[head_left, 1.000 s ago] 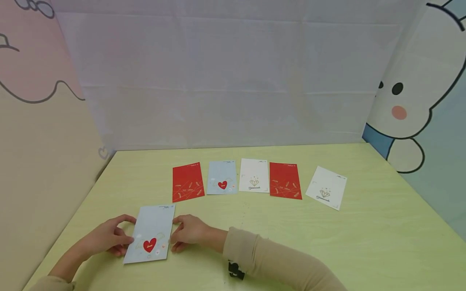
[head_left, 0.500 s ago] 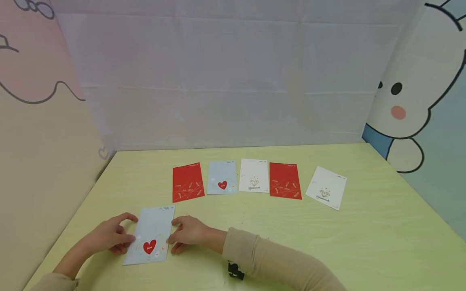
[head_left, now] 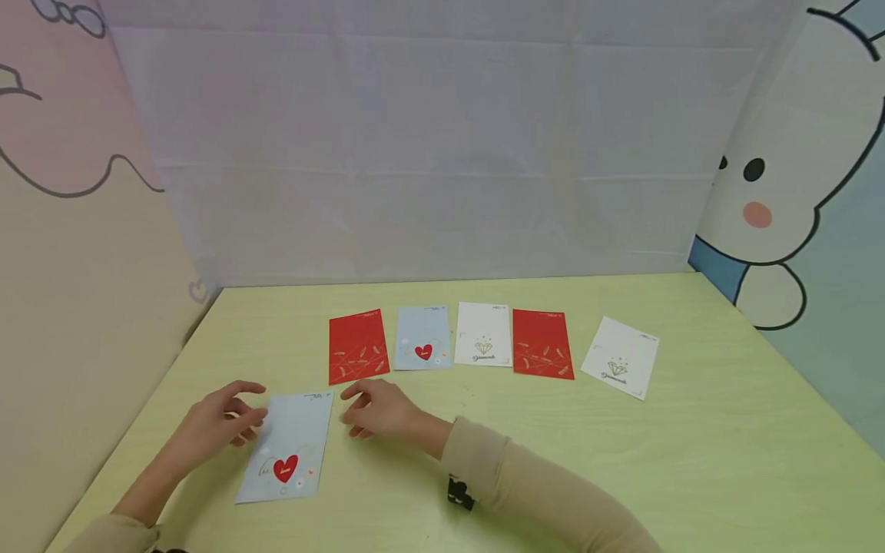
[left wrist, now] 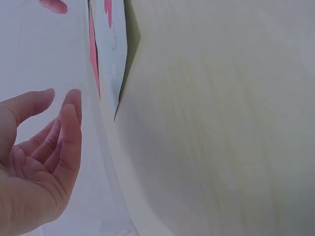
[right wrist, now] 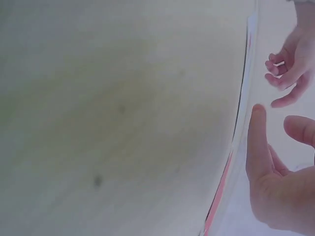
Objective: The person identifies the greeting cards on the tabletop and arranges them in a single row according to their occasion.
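A light-blue card (head_left: 286,438) with a red heart printed near its lower edge lies at the front left of the table. My left hand (head_left: 217,426) hovers by the card's upper left edge, its fingers loosely bent and holding nothing. In the left wrist view the left hand (left wrist: 44,152) is raised apart from the light-blue card (left wrist: 112,54). On the card's other side, my right hand (head_left: 383,411) is above the table with relaxed fingers. The right wrist view shows that hand (right wrist: 278,187) with its thumb and forefinger apart and nothing between them.
Across the back lie a red card (head_left: 357,346), a smaller-looking light-blue heart card (head_left: 422,330), a white diamond card (head_left: 482,326), another red card (head_left: 542,342) and a tilted white diamond card (head_left: 621,357). A white sheet (head_left: 442,153) hangs behind the table (head_left: 622,468).
Both hands have let go of the front light-blue card's side edges and lifted up and away from it, the right hand moving rightward. The card stays almost where it was.
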